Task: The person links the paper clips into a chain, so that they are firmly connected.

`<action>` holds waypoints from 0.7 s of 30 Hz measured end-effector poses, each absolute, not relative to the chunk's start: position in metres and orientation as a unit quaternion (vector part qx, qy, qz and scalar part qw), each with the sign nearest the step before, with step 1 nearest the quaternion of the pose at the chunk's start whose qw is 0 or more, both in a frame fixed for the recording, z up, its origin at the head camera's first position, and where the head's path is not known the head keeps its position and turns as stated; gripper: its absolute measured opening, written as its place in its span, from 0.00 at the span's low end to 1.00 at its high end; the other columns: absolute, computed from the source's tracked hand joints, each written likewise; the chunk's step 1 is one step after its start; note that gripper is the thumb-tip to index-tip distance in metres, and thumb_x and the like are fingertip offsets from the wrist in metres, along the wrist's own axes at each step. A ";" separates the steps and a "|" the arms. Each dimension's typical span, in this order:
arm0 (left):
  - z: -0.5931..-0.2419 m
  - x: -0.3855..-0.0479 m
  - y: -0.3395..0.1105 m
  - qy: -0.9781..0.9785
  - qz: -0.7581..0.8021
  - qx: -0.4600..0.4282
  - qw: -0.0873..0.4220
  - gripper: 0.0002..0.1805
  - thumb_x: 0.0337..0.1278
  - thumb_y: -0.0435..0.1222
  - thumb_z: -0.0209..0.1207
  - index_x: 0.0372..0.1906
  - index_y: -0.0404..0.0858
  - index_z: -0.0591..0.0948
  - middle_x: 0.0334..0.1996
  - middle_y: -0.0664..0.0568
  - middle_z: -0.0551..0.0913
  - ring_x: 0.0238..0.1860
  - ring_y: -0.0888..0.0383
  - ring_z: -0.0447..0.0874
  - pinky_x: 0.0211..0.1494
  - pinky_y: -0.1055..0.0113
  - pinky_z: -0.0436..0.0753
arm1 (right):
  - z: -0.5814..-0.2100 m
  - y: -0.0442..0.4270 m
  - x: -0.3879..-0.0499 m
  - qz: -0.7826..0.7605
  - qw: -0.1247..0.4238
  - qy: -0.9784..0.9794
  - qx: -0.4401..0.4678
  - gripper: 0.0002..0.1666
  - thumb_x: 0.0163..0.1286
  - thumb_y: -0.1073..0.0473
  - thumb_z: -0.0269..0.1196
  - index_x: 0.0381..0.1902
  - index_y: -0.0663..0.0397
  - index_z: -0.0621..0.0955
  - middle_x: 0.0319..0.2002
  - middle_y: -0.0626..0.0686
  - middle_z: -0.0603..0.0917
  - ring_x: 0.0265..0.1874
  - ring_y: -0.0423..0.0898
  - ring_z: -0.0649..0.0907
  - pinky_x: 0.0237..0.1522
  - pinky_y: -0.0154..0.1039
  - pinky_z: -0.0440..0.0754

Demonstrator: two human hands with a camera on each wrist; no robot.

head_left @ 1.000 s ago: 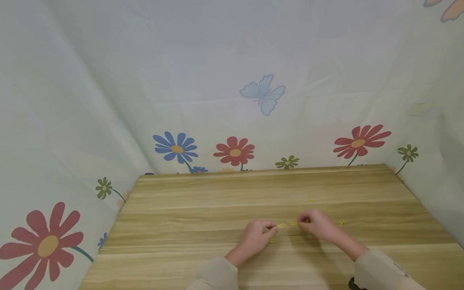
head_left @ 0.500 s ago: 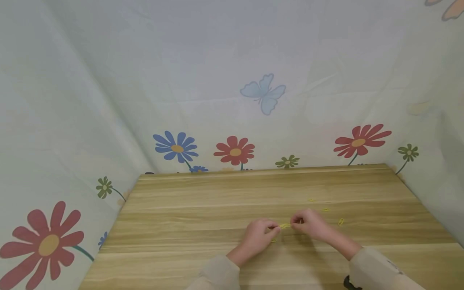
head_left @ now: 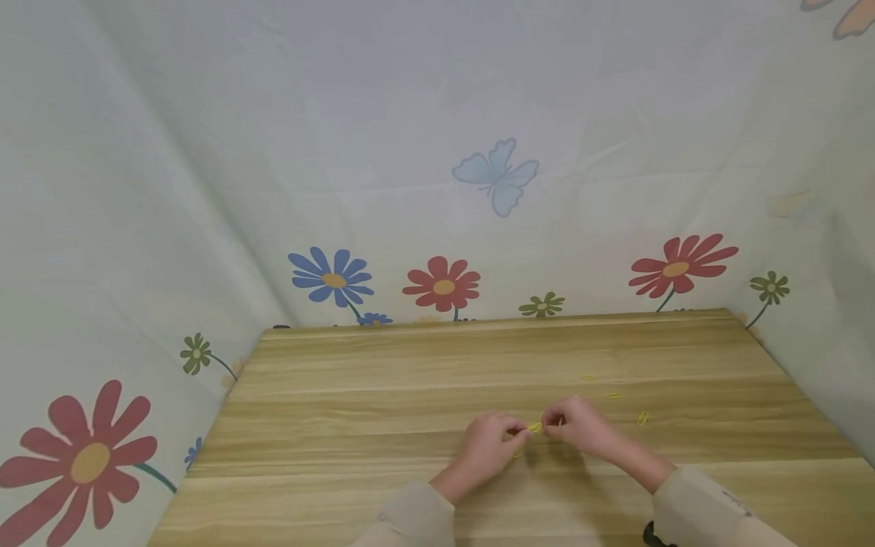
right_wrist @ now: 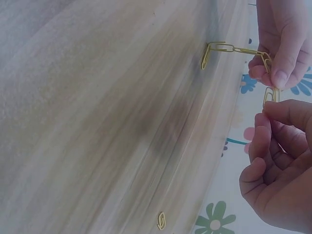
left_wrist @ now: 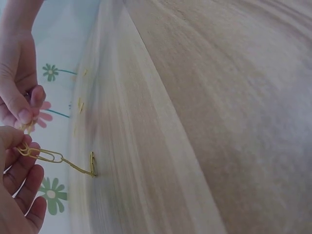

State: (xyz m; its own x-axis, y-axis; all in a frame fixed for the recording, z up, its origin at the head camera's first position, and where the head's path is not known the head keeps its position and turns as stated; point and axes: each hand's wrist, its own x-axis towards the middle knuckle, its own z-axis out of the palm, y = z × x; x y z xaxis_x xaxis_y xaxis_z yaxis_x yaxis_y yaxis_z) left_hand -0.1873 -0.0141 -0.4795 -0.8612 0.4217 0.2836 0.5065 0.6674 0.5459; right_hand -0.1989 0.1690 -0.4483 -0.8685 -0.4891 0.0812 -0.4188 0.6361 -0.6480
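Note:
Between thumb and fingertips, my left hand (head_left: 487, 447) pinches the end of a chain of yellow paper clips (right_wrist: 246, 50). The chain hangs down from those fingers, and its lowest clip reaches the tabletop. My right hand (head_left: 586, 428) pinches a single yellow paper clip (right_wrist: 268, 97) right beside the left fingertips. This clip meets the chain's held end, but whether the two are hooked together cannot be made out. In the left wrist view, the chain (left_wrist: 48, 155) trails from the left fingers, and the right hand's clip is mostly covered by fingers.
Three loose yellow clips lie beyond and right of the hands: a far clip (head_left: 588, 377), a middle clip (head_left: 614, 395) and a near clip (head_left: 642, 418). The wood-grain table (head_left: 355, 380) backs onto a flower-printed cloth (head_left: 383, 190). A black band shows at the right sleeve.
My right hand has moved left with its paper clip, closing the gap to the left fingertips. The left hand has shifted slightly right. The loose clips stay put.

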 end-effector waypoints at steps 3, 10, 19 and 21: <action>-0.481 -0.188 -0.014 -0.911 -0.321 -0.251 0.068 0.08 0.53 0.43 0.56 0.30 0.46 0.83 0.30 0.61 0.84 0.34 0.68 0.78 0.42 0.72 0.74 | -0.449 0.168 -0.198 -0.352 0.058 0.901 -0.247 0.04 0.55 0.65 0.60 0.23 0.58 0.81 0.20 0.46 0.79 0.18 0.31 0.70 0.19 0.28 0.70; -0.482 -0.188 -0.015 -0.911 -0.321 -0.250 0.065 0.07 0.53 0.42 0.56 0.30 0.47 0.83 0.30 0.61 0.84 0.34 0.68 0.78 0.42 0.72 0.74 | -0.449 0.167 -0.198 -0.358 0.067 0.902 -0.233 0.04 0.55 0.65 0.60 0.24 0.60 0.81 0.20 0.47 0.79 0.17 0.32 0.70 0.19 0.28 0.70; -0.484 -0.189 -0.016 -0.907 -0.328 -0.256 0.062 0.07 0.52 0.42 0.57 0.30 0.46 0.84 0.29 0.61 0.84 0.33 0.69 0.78 0.39 0.75 0.74 | -0.448 0.168 -0.199 -0.367 0.072 0.897 -0.235 0.06 0.56 0.65 0.59 0.25 0.62 0.81 0.20 0.49 0.79 0.17 0.32 0.70 0.18 0.28 0.70; -0.485 -0.189 -0.016 -0.908 -0.327 -0.254 0.063 0.07 0.52 0.42 0.57 0.30 0.46 0.84 0.29 0.61 0.84 0.33 0.69 0.78 0.39 0.75 0.74 | -0.449 0.168 -0.199 -0.367 0.073 0.897 -0.235 0.05 0.56 0.65 0.59 0.25 0.62 0.81 0.20 0.50 0.80 0.17 0.32 0.70 0.19 0.28 0.70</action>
State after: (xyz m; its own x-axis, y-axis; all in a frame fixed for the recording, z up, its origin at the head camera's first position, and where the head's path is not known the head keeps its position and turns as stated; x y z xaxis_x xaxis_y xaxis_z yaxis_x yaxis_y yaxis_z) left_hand -0.1892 -0.0163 -0.4848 -0.8633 0.4196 0.2806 0.5021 0.6574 0.5619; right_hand -0.1991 0.1684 -0.4485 -0.8786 -0.4759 0.0407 -0.3681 0.6204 -0.6925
